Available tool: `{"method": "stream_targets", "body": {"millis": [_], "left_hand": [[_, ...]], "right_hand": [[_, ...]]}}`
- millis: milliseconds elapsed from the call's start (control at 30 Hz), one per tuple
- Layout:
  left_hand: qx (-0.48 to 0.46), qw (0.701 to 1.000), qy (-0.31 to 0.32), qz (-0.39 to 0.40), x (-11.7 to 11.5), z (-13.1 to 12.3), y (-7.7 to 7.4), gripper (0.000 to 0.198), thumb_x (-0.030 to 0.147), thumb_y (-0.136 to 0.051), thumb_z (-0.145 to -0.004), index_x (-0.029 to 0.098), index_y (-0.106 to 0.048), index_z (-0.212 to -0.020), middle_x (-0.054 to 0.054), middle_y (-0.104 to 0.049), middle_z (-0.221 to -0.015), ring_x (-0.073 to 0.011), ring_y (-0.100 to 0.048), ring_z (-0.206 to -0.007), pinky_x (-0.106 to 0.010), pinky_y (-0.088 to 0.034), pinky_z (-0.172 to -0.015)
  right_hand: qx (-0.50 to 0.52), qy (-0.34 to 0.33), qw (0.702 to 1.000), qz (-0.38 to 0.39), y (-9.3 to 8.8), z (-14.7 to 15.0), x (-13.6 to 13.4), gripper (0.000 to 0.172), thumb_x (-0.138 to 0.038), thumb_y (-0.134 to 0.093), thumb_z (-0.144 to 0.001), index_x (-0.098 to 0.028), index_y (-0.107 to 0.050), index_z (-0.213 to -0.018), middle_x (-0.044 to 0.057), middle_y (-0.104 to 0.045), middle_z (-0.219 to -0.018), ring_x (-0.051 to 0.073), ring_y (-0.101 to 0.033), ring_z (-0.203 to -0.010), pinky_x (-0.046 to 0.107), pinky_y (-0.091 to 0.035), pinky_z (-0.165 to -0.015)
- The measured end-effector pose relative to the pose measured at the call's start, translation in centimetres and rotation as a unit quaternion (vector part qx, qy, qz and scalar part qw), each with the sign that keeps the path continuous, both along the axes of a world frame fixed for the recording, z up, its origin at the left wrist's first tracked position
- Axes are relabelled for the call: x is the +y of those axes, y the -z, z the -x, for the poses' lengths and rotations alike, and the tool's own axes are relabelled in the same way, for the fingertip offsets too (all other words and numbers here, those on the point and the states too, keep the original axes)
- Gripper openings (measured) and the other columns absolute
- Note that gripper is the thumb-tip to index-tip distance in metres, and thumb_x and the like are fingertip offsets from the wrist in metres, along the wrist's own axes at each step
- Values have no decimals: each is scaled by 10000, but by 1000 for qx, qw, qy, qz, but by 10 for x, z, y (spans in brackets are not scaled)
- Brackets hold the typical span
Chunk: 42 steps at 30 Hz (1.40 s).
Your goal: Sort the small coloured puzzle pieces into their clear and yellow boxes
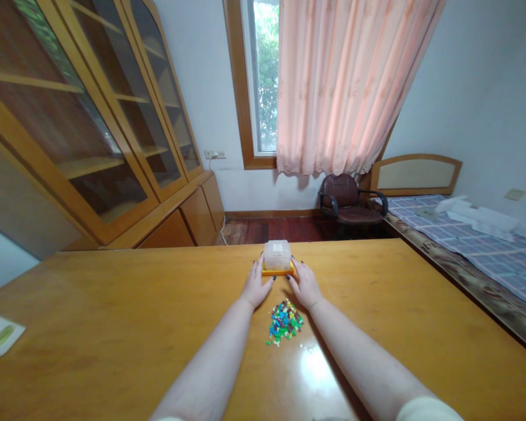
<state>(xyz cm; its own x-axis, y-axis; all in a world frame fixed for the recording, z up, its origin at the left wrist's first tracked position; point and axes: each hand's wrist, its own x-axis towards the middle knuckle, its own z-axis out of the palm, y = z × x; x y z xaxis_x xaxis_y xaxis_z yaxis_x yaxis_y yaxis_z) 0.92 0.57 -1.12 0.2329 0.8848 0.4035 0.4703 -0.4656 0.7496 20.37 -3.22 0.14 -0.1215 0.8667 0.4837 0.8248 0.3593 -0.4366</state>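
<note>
A clear plastic box [277, 255] with a whitish patch on top stands near the far edge of the wooden table. Under it is a yellow-orange base [277, 272]. My left hand [256, 285] is at the left side of the box and base, fingers along the side and thumb at the front. On the right side, my right hand [305, 284] mirrors it, so the box is held between both hands. Closer to me lies a loose heap of small building bricks [284, 321] in blue, green, brown, yellow and white, between my forearms.
The wooden table [127, 327] reaches widely to both sides. A white object with green parts [0, 334] sits at its left edge. Beyond are a glass-door cabinet [114, 117], a brown armchair [348, 202] and a bed [464, 234] on the right.
</note>
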Motion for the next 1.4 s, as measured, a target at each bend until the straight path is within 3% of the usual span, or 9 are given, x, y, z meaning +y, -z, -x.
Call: {"method": "stream_targets", "body": {"millis": [167,633,767,933,1033,1133,1200,1267,1400], "left_hand": [[40,999,-19,17,2,1,4,754,336,-523,-808,206,-126,-1435,-138,-308,-1447,-266,-267,-1340,-503,-134,-1113],[41,998,-26,42,5,0,10,777,419,-541,-783,185,-178,-1429,-145,-322,-1438,-297,-225,-1351,-511,-55,-1117],[4,997,-43,64,11,1,11,754,405,-543,-786,162,-209,-1418,-166,-305,-1441,-293,-232,-1349,-501,-122,-1110],[-51,985,-79,147,3,11,11,721,402,-452,-837,81,-173,-1418,-218,-254,-1448,-268,-279,-1334,-429,-222,-1094],[25,989,-39,143,-31,23,10,721,431,-435,-842,114,-161,-1428,-188,-255,-1456,-267,-279,-1333,-442,-218,-1096],[171,980,77,63,-75,28,2,804,512,-511,-789,196,-158,-1438,-143,-224,-1479,-294,-213,-1354,-491,-165,-1103],[259,953,159,12,-98,21,-8,894,568,-582,-714,263,-153,-1436,-96,-145,-1508,-312,-136,-1371,-526,-91,-1107],[318,929,187,1,-107,6,-17,918,599,-626,-654,317,-202,-1417,-77,-106,-1517,-348,-91,-1370,-583,-59,-1082],[353,915,193,-2,-98,-29,-26,597,514,-556,-766,341,-400,-1316,-49,-268,-1468,-317,-182,-1350,-571,-109,-1074]], "right_hand": [[21,46,998,38,1,0,1,519,-359,-372,-886,-134,-349,-1353,110,-526,-1284,236,-485,-1171,414,-332,-1032],[-14,-40,996,80,6,1,8,650,-356,-468,-839,-127,-239,-1403,145,-387,-1397,232,-370,-1283,460,-199,-1095],[104,-25,989,102,8,-3,17,632,-362,-440,-854,-130,-233,-1404,143,-410,-1382,224,-390,-1271,417,-277,-1067],[244,77,956,141,8,-19,7,530,-331,-282,-921,-132,-220,-1409,186,-468,-1321,223,-463,-1213,410,-384,-985],[188,17,973,135,10,-28,-34,563,-391,-413,-882,-162,-300,-1384,168,-454,-1339,228,-476,-1199,401,-379,-992],[108,-60,983,135,13,-32,-82,637,-464,-564,-779,-191,-402,-1332,131,-450,-1351,264,-420,-1242,438,-321,-1040],[159,-22,977,144,15,-31,-103,537,-453,-465,-843,-189,-428,-1309,128,-503,-1301,253,-473,-1194,452,-346,-1020],[239,28,961,139,15,-30,-109,488,-445,-377,-883,-172,-449,-1281,134,-527,-1270,235,-504,-1162,440,-373,-1002],[305,81,941,122,16,-29,-102,481,-464,-351,-885,-158,-485,-1232,142,-544,-1243,227,-515,-1149,417,-390,-992]]}}
